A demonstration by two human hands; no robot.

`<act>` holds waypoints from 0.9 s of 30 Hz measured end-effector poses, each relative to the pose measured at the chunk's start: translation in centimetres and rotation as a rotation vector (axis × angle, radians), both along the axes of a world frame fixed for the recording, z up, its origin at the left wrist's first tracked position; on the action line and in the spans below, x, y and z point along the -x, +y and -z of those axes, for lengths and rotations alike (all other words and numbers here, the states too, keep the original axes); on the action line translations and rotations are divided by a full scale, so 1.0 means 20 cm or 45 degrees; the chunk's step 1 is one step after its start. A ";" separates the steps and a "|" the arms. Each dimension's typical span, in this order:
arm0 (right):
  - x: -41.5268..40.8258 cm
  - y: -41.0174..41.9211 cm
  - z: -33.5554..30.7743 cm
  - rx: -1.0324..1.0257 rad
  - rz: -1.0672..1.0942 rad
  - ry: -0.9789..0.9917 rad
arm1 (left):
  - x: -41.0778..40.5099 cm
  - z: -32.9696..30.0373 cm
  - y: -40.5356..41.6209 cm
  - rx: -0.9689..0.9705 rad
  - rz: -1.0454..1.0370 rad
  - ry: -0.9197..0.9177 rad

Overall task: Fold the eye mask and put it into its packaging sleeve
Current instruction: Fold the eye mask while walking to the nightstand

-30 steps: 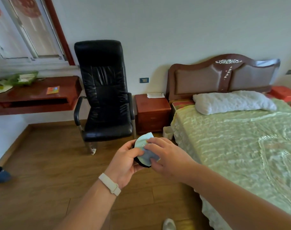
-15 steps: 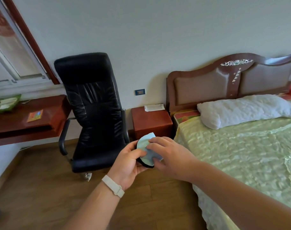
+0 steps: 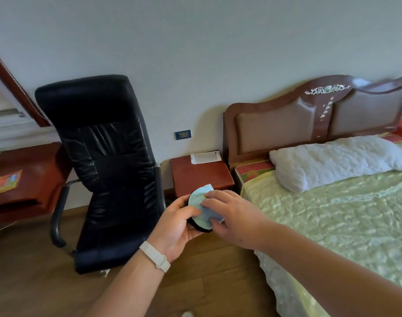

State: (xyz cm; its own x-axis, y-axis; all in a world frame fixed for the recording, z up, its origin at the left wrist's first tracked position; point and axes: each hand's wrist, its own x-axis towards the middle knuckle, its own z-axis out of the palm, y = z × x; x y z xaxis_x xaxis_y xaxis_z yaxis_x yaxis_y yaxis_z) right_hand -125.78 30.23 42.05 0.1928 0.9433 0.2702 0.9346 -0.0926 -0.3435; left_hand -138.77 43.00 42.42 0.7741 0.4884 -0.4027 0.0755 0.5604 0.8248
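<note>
The light blue eye mask (image 3: 198,199) with a black edge is doubled over into a rounded half. My left hand (image 3: 177,227) cups it from below and the left, thumb on top. My right hand (image 3: 232,216) pinches its right side, fingers across the blue face. Both hands hold it in the air in front of the nightstand. A flat white packaging sleeve (image 3: 205,157) lies at the back of the red nightstand (image 3: 201,177), beyond the hands.
A black leather office chair (image 3: 108,165) stands to the left of the hands. A red-brown desk (image 3: 23,179) is at the far left. The bed (image 3: 332,213) with a green cover and white pillow (image 3: 339,161) fills the right. Wooden floor lies below.
The view has swung upward and closer to the nightstand. Both hands keep hold of the folded mask, with the right fingers shifted slightly over its face.
</note>
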 end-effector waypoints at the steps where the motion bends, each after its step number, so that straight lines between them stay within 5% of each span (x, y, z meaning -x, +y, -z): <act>1: -0.03 0.06 0.00 0.008 0.007 0.001 | -0.04 0.00 0.07 -0.005 0.010 0.005; 13: -0.35 0.95 -0.06 0.039 0.223 -0.079 | -0.44 -0.05 1.07 -0.035 0.223 -0.063; 27: -0.69 1.40 -0.02 0.106 0.163 -0.025 | -0.77 0.08 1.52 0.105 0.226 -0.047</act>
